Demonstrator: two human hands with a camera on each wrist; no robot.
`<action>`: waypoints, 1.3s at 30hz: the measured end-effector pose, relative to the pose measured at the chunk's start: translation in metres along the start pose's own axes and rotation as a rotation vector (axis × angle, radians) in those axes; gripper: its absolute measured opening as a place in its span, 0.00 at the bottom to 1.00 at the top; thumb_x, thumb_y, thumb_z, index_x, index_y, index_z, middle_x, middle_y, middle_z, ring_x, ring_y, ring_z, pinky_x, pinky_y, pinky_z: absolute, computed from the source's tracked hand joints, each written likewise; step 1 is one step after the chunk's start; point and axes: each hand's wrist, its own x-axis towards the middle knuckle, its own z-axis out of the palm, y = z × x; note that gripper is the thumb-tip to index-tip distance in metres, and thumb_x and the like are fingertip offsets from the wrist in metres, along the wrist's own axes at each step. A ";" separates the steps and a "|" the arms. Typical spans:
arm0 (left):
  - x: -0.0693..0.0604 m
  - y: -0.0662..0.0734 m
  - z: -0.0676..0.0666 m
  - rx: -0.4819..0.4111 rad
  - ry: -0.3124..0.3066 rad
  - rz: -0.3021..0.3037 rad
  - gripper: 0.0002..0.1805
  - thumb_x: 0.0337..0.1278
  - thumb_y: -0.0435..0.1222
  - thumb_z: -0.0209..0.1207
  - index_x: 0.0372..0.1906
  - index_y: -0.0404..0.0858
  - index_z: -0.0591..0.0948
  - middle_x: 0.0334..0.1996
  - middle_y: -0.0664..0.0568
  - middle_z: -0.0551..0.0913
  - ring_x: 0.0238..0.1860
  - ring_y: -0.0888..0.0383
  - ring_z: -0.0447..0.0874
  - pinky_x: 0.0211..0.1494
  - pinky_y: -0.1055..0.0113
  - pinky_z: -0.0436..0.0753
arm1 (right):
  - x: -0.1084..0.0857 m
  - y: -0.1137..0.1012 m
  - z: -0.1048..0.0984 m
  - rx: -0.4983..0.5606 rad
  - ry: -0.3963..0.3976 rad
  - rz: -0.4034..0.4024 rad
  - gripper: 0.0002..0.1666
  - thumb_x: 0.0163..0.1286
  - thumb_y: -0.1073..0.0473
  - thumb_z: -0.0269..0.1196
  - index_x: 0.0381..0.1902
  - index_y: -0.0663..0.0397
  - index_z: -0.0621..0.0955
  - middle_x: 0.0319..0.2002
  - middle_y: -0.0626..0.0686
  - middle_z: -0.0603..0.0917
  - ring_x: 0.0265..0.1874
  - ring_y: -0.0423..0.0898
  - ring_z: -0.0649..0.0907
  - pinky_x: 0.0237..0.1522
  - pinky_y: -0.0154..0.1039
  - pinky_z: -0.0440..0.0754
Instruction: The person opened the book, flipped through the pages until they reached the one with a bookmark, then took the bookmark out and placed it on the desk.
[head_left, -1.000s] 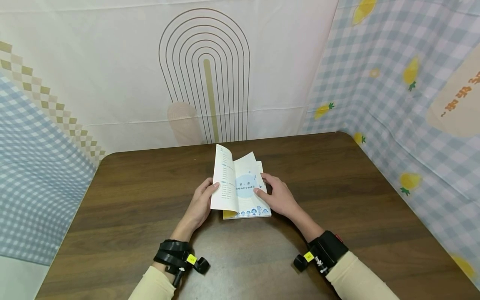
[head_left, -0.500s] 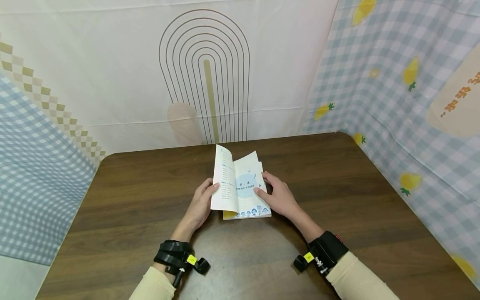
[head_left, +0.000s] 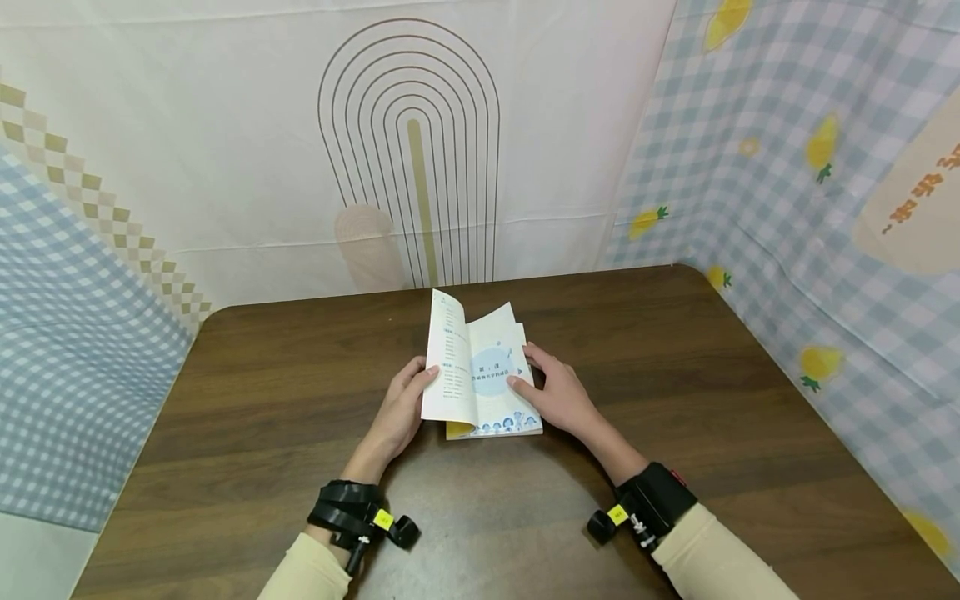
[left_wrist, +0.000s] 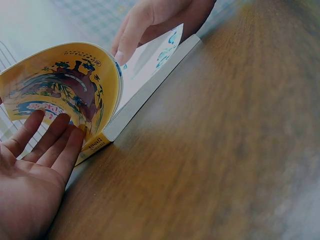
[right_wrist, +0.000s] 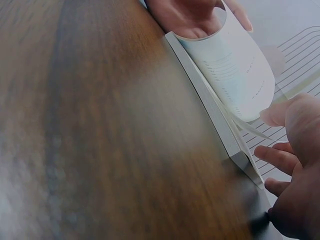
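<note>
Lying open on bench [head_left: 285, 375], betw. L hand [head_left: 400, 408] & R hand [head_left: 558, 396]: 1 paperback [head_left: 495, 404]. L hand: thumb/fingers pinching curled-back yellow cover [left_wrist: 75, 82] & pgs. [head_left: 448, 367] R hand: thumb on pg. [head_left: 491, 371], fingers behind edge. Prob. light; pgs. bendy, crease-prone; best hold: thick block [left_wrist: 155, 87] near R hand.

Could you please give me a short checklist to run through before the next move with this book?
1. Book open: ok, two facing pages show.
2. Left hand holding its side: ok, thumb on the left page, fingers behind the yellow cover.
3. Right hand at the outer edge: ok, thumb on the right page.
4. Left page lying flat: not ok, it stands up in a curve.
5. Only one leaf lifted on the right: cannot tell; the raised edge is partly hidden.
</note>
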 end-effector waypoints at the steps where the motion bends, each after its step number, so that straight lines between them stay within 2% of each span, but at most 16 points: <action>1: 0.000 0.000 0.000 -0.001 0.001 0.000 0.23 0.84 0.44 0.49 0.67 0.30 0.70 0.60 0.36 0.78 0.52 0.52 0.86 0.48 0.63 0.85 | 0.000 0.000 0.000 0.002 -0.001 0.002 0.40 0.76 0.49 0.67 0.78 0.60 0.69 0.70 0.60 0.79 0.74 0.56 0.73 0.75 0.59 0.65; 13: 0.000 0.000 0.000 0.002 0.009 -0.002 0.23 0.84 0.44 0.49 0.66 0.30 0.71 0.59 0.37 0.79 0.52 0.53 0.85 0.48 0.64 0.85 | -0.001 0.000 0.000 0.012 -0.005 0.008 0.39 0.76 0.49 0.67 0.78 0.60 0.69 0.70 0.61 0.79 0.73 0.57 0.73 0.75 0.60 0.65; 21: -0.001 0.001 0.001 -0.012 0.007 -0.001 0.22 0.84 0.43 0.49 0.66 0.30 0.70 0.59 0.37 0.79 0.52 0.53 0.85 0.48 0.64 0.85 | -0.001 0.001 0.001 -0.008 -0.006 0.015 0.38 0.77 0.49 0.66 0.77 0.61 0.71 0.80 0.64 0.63 0.80 0.60 0.63 0.76 0.63 0.63; 24: -0.001 0.001 0.001 -0.013 0.008 -0.006 0.23 0.84 0.44 0.49 0.67 0.30 0.70 0.59 0.37 0.79 0.52 0.53 0.85 0.48 0.64 0.85 | -0.001 0.001 0.002 -0.004 -0.003 0.018 0.37 0.77 0.49 0.66 0.76 0.60 0.72 0.80 0.63 0.63 0.80 0.58 0.62 0.76 0.62 0.62; 31: 0.000 0.000 0.000 -0.008 0.003 -0.008 0.24 0.84 0.44 0.49 0.68 0.30 0.70 0.60 0.36 0.78 0.52 0.53 0.85 0.49 0.64 0.85 | 0.000 -0.001 0.002 -0.007 0.014 -0.032 0.35 0.76 0.52 0.67 0.74 0.63 0.73 0.78 0.64 0.67 0.81 0.56 0.62 0.81 0.61 0.49; 37: -0.001 0.001 0.000 -0.010 0.007 -0.005 0.23 0.84 0.43 0.49 0.68 0.30 0.70 0.60 0.37 0.79 0.52 0.53 0.85 0.49 0.64 0.85 | -0.001 -0.001 0.001 0.000 0.012 -0.038 0.36 0.77 0.52 0.67 0.75 0.63 0.72 0.80 0.64 0.64 0.79 0.58 0.65 0.80 0.61 0.52; 39: -0.001 0.001 0.000 -0.011 0.008 -0.006 0.23 0.84 0.43 0.49 0.68 0.30 0.70 0.60 0.37 0.79 0.52 0.53 0.85 0.49 0.64 0.85 | -0.001 -0.001 0.002 0.011 0.010 -0.035 0.37 0.77 0.51 0.66 0.76 0.62 0.72 0.79 0.63 0.66 0.78 0.58 0.67 0.79 0.61 0.55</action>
